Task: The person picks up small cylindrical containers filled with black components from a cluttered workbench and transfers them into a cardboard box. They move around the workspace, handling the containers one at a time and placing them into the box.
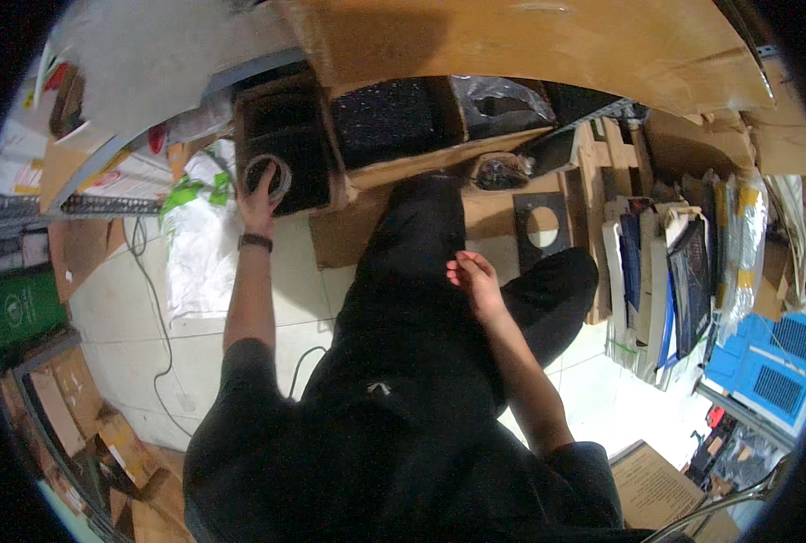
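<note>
My left hand (259, 203) grips a roll of clear tape (281, 178), its thumb or a finger reaching into the core. The roll is over the near part of a dark open cardboard box (337, 153) under the table edge. My right hand (476, 278) is beside my thigh with its fingers curled and thumb against them; no object shows in it. A white and green plastic sack (199, 251) lies left of my left hand. Ahead of my knees stands a small open carton (502, 171) holding small items I cannot make out.
A wooden tabletop (545, 41) overhangs the boxes in front. Upright flat packs (654, 271) and a wooden frame (594, 224) stand at right, with blue plastic crates (769, 360) beyond. A cable (162, 319) runs over the tiled floor at left. Cartons (77, 387) fill the lower left.
</note>
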Tool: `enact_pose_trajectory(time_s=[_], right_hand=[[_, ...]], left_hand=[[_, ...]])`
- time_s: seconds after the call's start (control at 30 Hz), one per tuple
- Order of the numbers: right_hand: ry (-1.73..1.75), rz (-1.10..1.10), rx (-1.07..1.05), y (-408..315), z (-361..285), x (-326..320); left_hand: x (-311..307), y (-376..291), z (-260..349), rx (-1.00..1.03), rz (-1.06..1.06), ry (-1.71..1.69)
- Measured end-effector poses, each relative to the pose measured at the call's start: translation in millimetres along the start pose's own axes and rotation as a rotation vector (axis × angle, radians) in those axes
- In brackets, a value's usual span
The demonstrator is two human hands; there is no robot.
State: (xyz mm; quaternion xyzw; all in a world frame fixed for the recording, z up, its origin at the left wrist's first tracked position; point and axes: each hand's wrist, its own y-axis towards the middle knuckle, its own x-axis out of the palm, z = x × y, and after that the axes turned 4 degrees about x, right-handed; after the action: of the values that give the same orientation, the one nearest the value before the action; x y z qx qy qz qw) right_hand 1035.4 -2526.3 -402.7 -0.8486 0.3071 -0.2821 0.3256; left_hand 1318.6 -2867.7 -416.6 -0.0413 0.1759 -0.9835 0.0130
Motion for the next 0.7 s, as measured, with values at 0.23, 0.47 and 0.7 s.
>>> enact_pose_trajectory(time_s=[0.23, 0.47, 0.7], right_hand=[[-0.264, -0.280, -0.243, -19, -41, 52], [-0.494, -0.248, -0.476, 3, -26, 50], [-0.260, -0.064, -0.283, -3, 6, 4]], left_hand=[[58, -69, -7, 0.326, -0.616, 0.611], [130, -157, -29, 0.081, -1.090, 0.317], [151, -87, -1, 0.603, -1.097, 0.466]])
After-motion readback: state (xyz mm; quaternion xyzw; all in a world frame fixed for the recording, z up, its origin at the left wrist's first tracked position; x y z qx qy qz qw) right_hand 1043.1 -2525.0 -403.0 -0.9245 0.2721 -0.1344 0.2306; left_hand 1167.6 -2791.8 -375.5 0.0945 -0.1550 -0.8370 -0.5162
